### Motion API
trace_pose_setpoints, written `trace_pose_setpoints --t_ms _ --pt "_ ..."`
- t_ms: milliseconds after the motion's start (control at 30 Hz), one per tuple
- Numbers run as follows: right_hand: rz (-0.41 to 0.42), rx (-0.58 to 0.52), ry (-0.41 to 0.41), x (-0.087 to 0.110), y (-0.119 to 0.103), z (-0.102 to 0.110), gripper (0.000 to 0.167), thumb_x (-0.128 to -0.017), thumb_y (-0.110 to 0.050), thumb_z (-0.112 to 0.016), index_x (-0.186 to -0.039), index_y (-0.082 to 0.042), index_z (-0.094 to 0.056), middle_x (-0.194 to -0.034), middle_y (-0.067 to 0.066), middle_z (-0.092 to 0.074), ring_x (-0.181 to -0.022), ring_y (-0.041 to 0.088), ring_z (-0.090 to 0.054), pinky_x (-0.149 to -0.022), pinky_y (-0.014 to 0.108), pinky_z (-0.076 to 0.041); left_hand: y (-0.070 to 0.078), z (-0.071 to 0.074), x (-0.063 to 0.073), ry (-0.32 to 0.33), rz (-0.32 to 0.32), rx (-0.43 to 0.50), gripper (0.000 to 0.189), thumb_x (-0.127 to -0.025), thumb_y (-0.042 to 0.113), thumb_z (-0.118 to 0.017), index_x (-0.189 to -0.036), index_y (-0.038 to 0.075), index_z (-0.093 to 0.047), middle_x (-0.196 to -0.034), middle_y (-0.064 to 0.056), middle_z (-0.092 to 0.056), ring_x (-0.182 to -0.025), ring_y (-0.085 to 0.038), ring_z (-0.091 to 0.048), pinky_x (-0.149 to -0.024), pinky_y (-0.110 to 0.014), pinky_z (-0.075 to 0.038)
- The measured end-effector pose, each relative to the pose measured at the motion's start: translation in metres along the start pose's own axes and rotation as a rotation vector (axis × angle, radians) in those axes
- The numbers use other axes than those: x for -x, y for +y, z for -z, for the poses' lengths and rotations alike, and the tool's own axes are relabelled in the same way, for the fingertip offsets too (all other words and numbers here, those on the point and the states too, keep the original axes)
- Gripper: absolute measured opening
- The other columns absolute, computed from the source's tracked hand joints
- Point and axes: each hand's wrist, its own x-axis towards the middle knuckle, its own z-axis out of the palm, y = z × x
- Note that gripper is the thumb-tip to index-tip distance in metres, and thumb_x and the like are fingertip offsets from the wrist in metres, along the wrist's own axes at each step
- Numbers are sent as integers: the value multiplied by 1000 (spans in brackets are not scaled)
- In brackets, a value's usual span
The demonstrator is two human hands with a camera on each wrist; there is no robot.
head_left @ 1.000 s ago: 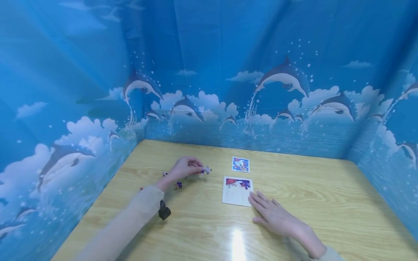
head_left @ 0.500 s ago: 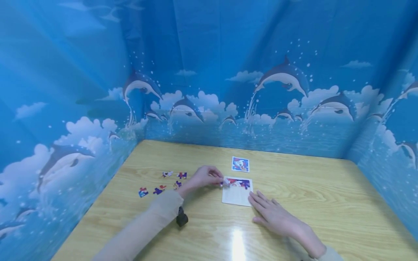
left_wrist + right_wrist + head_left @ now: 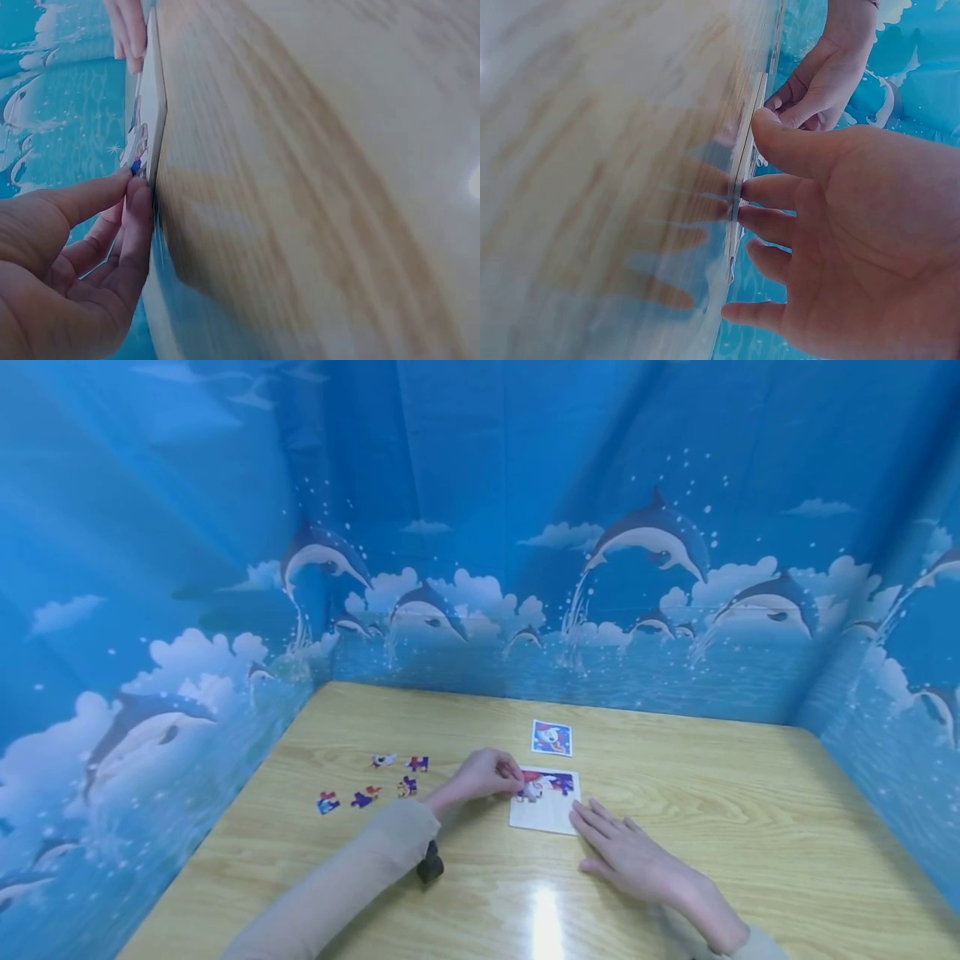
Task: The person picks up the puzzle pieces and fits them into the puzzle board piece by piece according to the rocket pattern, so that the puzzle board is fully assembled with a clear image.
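A small pale puzzle board (image 3: 543, 817) lies on the wooden table, with joined puzzle pieces (image 3: 561, 782) in its upper part. My left hand (image 3: 483, 775) is at the board's left edge. Between its thumb and fingertips it pinches a puzzle piece (image 3: 136, 166), showing blue in the left wrist view and mostly hidden by the fingers. Over on the right, my right hand (image 3: 630, 856) touches the board's right edge, fingers extended. In the right wrist view the right hand (image 3: 870, 225) has its fingertips along the board's edge.
Several loose puzzle pieces (image 3: 366, 796) lie left of the board. A square picture card (image 3: 552, 738) sits just behind it. The wooden table (image 3: 712, 777) is enclosed at the back and sides by a blue dolphin-print curtain (image 3: 465, 527).
My left hand has carried the puzzle piece rightward from near the loose pieces to the board's left edge, uncovering those pieces. My right hand has stayed in place.
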Motion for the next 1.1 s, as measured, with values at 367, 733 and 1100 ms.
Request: trace_pose_setpoints --t_ms 367,733,1100 --pt "11 2 4 1 -2 2 67 -104 -40 -53 -156 -2 -33 -164 19 -25 -151 43 -19 -114 74 -19 7 -2 -4 13 -4 -129 11 -83 11 -83 -85 14 -72 -77 3 -66 -66 -11 -58 -57 -21 -49" --pt "2 0 6 1 -3 2 67 -104 -39 -54 -156 -3 -33 -164 18 -25 -151 43 -19 -114 73 -18 6 -2 -5 30 -19 -149 8 -87 13 -79 -88 13 -71 -79 3 -66 -67 -11 -59 -58 -22 -51" --pt "13 8 29 2 0 1 67 -103 -37 -55 -155 -1 -34 -163 20 -26 -150 44 -21 -114 73 -19 0 10 -4 78 -47 -7 13 -98 27 -68 -101 15 -72 -86 0 -68 -75 -16 -65 -65 -27 -57"
